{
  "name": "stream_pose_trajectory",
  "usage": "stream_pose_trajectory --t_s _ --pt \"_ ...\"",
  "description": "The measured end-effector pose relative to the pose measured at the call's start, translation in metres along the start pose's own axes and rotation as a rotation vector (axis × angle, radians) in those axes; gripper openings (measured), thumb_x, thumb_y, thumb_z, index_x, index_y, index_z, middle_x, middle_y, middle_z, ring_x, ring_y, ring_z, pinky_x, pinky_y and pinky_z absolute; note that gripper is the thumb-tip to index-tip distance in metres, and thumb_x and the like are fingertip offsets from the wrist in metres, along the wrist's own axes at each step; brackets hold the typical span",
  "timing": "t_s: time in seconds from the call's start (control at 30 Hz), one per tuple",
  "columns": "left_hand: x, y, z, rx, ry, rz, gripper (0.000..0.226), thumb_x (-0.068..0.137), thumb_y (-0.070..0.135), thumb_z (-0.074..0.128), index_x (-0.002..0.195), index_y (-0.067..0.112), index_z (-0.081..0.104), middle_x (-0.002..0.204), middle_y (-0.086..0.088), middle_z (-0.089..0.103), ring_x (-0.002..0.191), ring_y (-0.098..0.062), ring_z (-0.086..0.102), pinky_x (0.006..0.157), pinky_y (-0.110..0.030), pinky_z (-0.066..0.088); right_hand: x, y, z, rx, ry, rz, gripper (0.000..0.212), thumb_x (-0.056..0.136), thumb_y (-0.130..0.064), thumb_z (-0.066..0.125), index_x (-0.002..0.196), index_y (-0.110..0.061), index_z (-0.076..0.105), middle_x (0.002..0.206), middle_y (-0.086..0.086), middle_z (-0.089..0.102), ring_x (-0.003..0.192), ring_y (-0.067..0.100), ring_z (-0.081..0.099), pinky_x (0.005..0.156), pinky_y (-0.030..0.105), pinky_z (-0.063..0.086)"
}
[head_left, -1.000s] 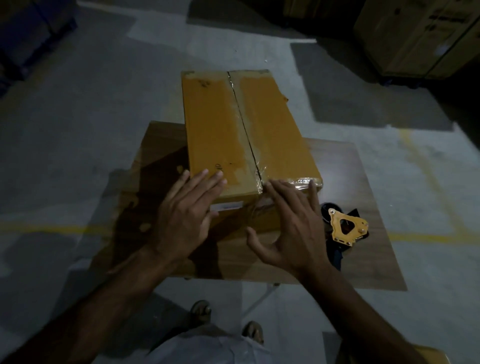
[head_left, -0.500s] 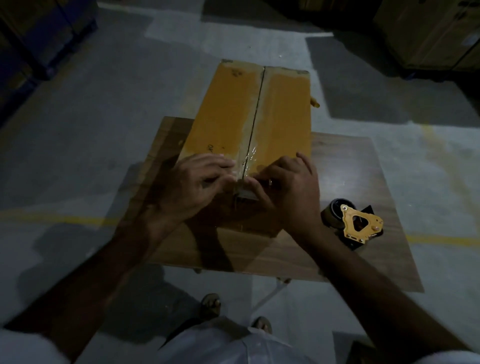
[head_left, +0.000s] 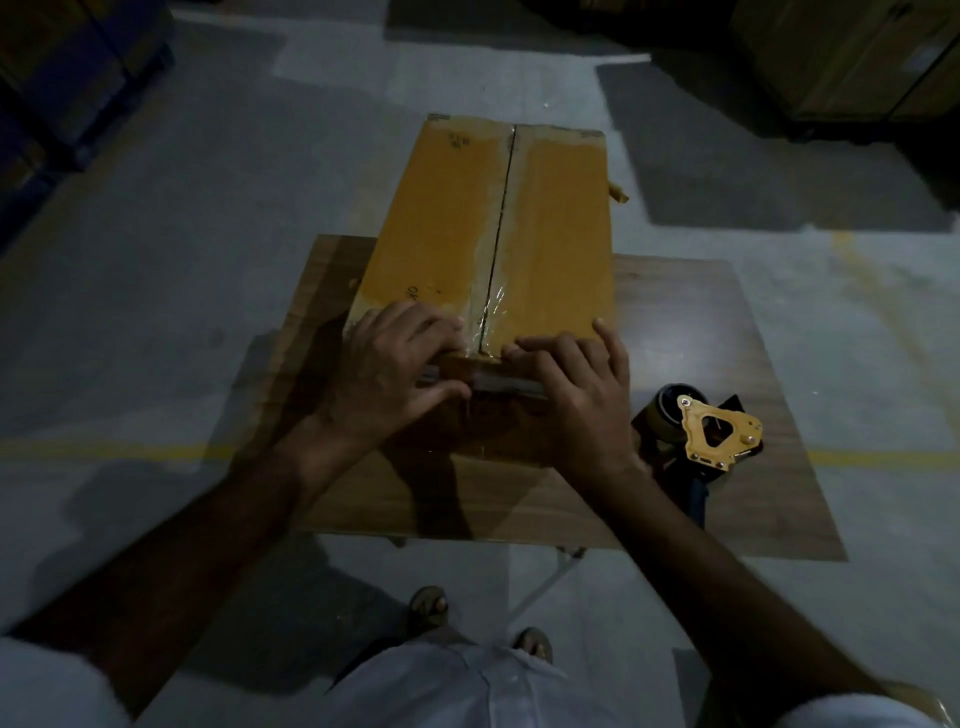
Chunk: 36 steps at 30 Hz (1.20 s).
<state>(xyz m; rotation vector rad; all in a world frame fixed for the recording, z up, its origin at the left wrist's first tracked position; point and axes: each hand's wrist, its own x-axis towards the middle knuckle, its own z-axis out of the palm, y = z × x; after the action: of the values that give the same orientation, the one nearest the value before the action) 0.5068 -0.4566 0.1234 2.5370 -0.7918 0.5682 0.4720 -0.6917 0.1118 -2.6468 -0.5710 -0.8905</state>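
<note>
A long yellow-brown cardboard box (head_left: 550, 223) lies lengthwise on a small wooden table (head_left: 701, 322), its far end overhanging the table. Its top flaps meet at a centre seam, with crinkled clear tape (head_left: 493, 306) at the near end. My left hand (head_left: 384, 374) grips the box's near top edge left of the seam, fingers curled on top and thumb on the front face. My right hand (head_left: 582, 395) holds the same edge right of the seam, fingers bent over it, little finger stretched out.
A tape dispenser (head_left: 711, 431) with a yellow plate lies on the table just right of my right wrist. Stacked cartons (head_left: 857, 57) stand at the back right, dark blue racking (head_left: 62, 78) at the far left. A yellow line (head_left: 104, 449) crosses the concrete floor.
Both hands went from flat, spread fingers at the box's near end to curled grips on its near edge. The box has turned to point straight away from me.
</note>
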Motion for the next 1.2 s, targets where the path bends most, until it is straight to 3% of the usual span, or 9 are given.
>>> stream_pose_trajectory --t_s 0.1,0.17,0.3,0.43,0.63,0.77,0.97,1.1,1.2 --pt "0.013 0.002 0.0 -0.105 -0.061 0.046 0.051 0.087 0.064 0.07 0.121 0.026 0.067 0.118 0.004 0.061 0.108 -0.014 0.053 0.088 -0.034 0.044 0.005 0.014 -0.012 0.12 -0.025 0.111 0.035 0.091 -0.051 0.071 0.105 -0.02 0.076 0.112 0.0 0.071 0.111 0.021 0.063 0.123 0.05 0.023" --pt "0.02 0.004 0.007 -0.093 -0.063 0.101 0.043 0.094 0.059 0.062 0.125 0.03 0.07 0.116 0.004 0.06 0.105 -0.015 0.05 0.085 -0.032 0.04 0.008 0.023 -0.013 0.133 -0.004 0.157 0.037 0.089 -0.054 0.074 0.1 -0.019 0.077 0.109 0.001 0.071 0.109 0.021 0.063 0.122 0.048 0.025" --pt "0.015 0.008 0.021 -0.049 0.05 0.068 0.037 0.092 0.053 0.07 0.117 0.027 0.074 0.109 0.0 0.061 0.097 -0.019 0.049 0.08 -0.033 0.037 -0.003 0.024 0.001 0.136 0.046 0.188 0.041 0.081 -0.048 0.085 0.102 -0.014 0.078 0.11 0.005 0.072 0.107 0.027 0.065 0.109 0.051 0.039" --pt "0.01 0.015 0.023 0.04 0.028 0.022 0.047 0.082 0.056 0.078 0.115 0.024 0.071 0.113 -0.004 0.057 0.099 -0.023 0.047 0.081 -0.035 0.036 -0.01 0.017 0.01 0.128 0.022 0.233 0.044 0.075 -0.036 0.092 0.108 -0.011 0.075 0.117 0.009 0.07 0.116 0.031 0.057 0.105 0.05 0.041" --pt "0.029 0.028 0.013 -0.051 -0.02 -0.048 0.043 0.077 0.058 0.081 0.102 0.025 0.069 0.109 0.001 0.055 0.101 -0.014 0.044 0.084 -0.035 0.034 -0.007 0.036 -0.011 0.255 -0.025 0.204 0.04 0.089 -0.056 0.072 0.11 -0.023 0.075 0.122 0.0 0.063 0.114 0.016 0.055 0.094 0.041 0.044" --pt "0.038 0.039 0.023 -0.112 -0.025 0.025 0.044 0.081 0.059 0.077 0.099 0.019 0.072 0.105 -0.001 0.058 0.099 -0.013 0.045 0.084 -0.034 0.038 -0.014 0.048 -0.008 0.288 0.013 0.242 0.034 0.084 -0.043 0.081 0.109 -0.02 0.075 0.126 0.006 0.06 0.114 0.02 0.052 0.087 0.045 0.05" --pt "0.037 0.038 0.026 -0.031 -0.042 0.031 0.052 0.072 0.059 0.084 0.102 0.021 0.068 0.102 -0.001 0.052 0.092 -0.015 0.041 0.079 -0.035 0.038 -0.024 0.041 -0.008 0.338 -0.034 0.273 0.048 0.077 -0.026 0.091 0.12 -0.02 0.073 0.137 0.009 0.056 0.124 0.026 0.048 0.094 0.047 0.051" --pt "0.049 0.044 0.026 -0.113 -0.088 0.013 0.054 0.077 0.072 0.072 0.105 0.026 0.068 0.105 0.008 0.048 0.098 -0.01 0.041 0.08 -0.035 0.04 -0.019 0.065 -0.032 0.406 -0.111 0.25 0.047 0.083 -0.047 0.082 0.124 -0.024 0.073 0.138 0.004 0.055 0.127 0.019 0.047 0.098 0.045 0.05" --pt "0.059 0.058 0.033 -0.129 -0.109 0.053 0.05 0.09 0.069 0.063 0.115 0.027 0.073 0.112 0.004 0.056 0.102 -0.013 0.047 0.083 -0.034 0.041 -0.017 0.082 -0.037 0.394 -0.082 0.286 0.042 0.084 -0.043 0.084 0.118 -0.019 0.076 0.133 0.008 0.059 0.123 0.023 0.052 0.095 0.047 0.051"
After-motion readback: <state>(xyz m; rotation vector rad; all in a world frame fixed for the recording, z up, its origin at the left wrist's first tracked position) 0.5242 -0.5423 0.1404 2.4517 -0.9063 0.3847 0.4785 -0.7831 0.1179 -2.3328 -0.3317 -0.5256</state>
